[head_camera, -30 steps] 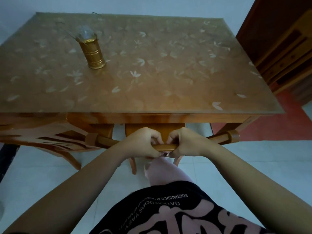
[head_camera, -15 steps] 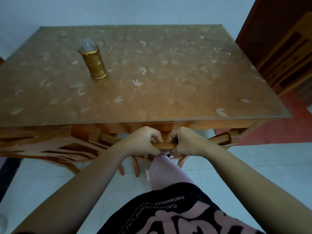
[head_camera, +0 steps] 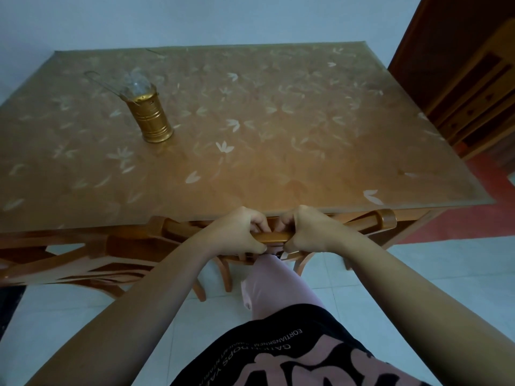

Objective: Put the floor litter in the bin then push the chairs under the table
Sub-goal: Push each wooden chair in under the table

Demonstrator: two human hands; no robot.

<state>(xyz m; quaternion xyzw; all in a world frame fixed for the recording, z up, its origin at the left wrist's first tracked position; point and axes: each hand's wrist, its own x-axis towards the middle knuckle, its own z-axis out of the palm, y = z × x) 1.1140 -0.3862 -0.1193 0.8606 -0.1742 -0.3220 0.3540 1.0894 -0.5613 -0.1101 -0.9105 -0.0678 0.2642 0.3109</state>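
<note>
A wooden chair point(head_camera: 274, 237) stands at the near edge of the brown table point(head_camera: 278, 151), its top rail touching or nearly touching the table's edge. My left hand point(head_camera: 239, 232) grips the rail's middle from the left. My right hand point(head_camera: 309, 232) grips it right beside, fingers curled over the top. The chair's seat is hidden under the table; only some legs show below. A second wooden chair point(head_camera: 92, 254) stands to the left, its back against the same table edge. No litter or bin is in view.
A gold lantern point(head_camera: 149, 118) with a clear top stands on the table at the back left. A dark wooden cabinet point(head_camera: 468, 87) stands at the right, on a red floor strip. White tiles lie under me; my pink trouser leg point(head_camera: 276, 285) is just behind the chair.
The chair has slid forward under the table with both hands on its rail. The table's near edge now lies right at my knuckles, and more of the far wall shows.
</note>
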